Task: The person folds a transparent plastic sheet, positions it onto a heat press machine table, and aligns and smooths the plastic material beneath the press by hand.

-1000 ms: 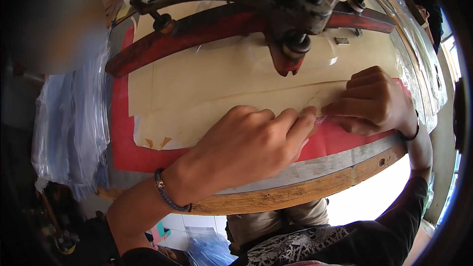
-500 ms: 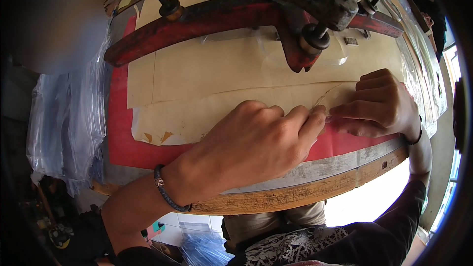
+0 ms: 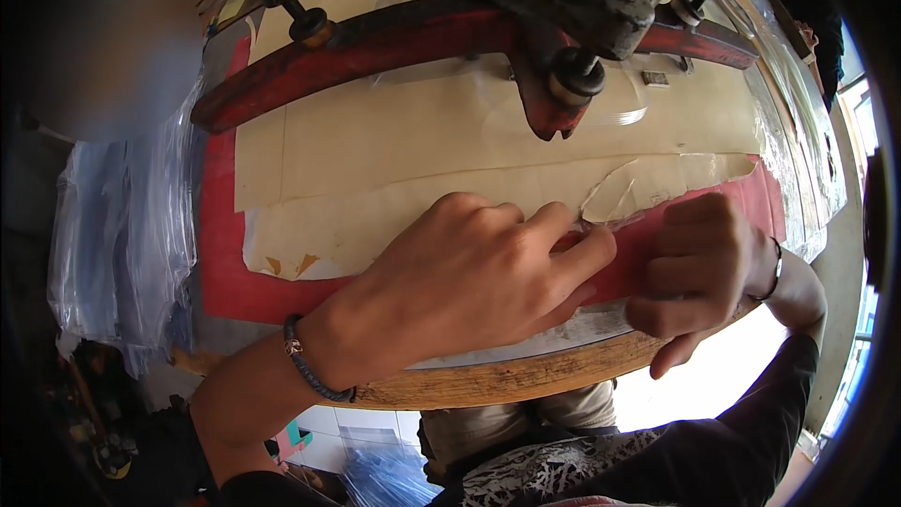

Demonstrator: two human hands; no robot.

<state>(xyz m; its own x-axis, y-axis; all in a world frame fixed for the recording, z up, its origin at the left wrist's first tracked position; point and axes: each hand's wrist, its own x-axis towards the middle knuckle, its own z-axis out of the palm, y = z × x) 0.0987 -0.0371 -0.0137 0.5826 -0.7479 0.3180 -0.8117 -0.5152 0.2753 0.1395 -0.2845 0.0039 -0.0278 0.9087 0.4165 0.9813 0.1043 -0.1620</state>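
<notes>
A beige sheet (image 3: 413, 213) with a ragged front edge lies over a red sheet (image 3: 272, 299). My left hand (image 3: 479, 268) rests across this edge, fingers bent, with a gap between index finger and thumb where red shows. Just beyond its fingers, a torn, creased flap (image 3: 615, 195) of the beige sheet lifts a little. My right hand (image 3: 699, 268) hangs over the red sheet close to the bench's front edge, apart from the beige sheet. Its fingers are curled in and the thumb points down; whatever they enclose is hidden.
A red metal arm (image 3: 394, 49) with black bolts spans the bench above the sheets. Stacked clear plastic sheets (image 3: 127, 235) hang at the left. A small metal block (image 3: 655, 79) lies at the back right. The wooden bench edge (image 3: 526, 371) runs along the front.
My right hand has left the torn edge and come down toward the bench's front. My left hand has stayed near the edge, its index finger and thumb now apart. The view has shifted slightly.
</notes>
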